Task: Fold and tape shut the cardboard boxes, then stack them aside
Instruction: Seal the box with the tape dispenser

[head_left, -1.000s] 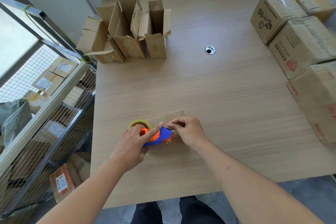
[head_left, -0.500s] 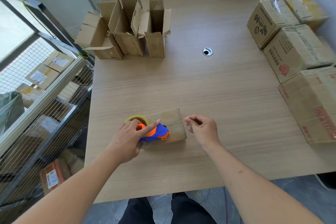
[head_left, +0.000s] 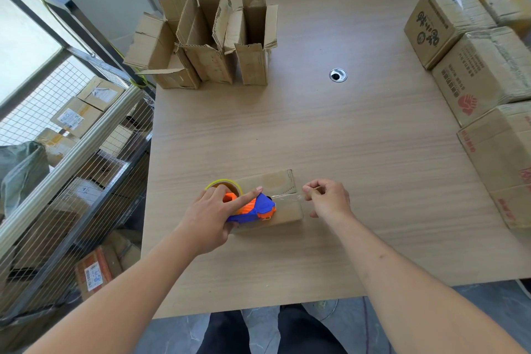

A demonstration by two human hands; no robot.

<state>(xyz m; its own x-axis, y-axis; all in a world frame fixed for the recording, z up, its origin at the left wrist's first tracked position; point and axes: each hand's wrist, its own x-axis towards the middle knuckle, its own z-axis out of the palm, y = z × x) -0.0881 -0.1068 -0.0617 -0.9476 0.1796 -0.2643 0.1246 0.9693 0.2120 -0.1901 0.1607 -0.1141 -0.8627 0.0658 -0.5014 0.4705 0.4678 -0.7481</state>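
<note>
Two hands at box [head_left: 283,201]: left hand [head_left: 211,220] grips tape dispenser [head_left: 253,207] atop it; right hand [head_left: 326,200] fingers pinch tape end beside box.

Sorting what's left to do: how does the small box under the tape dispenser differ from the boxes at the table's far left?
The small box lies low with flaps folded shut; the far-left boxes stand taller with flaps open. The small box carries the tape dispenser, with tape drawn across it; the far-left boxes are untouched. Both are plain brown cardboard.
</note>
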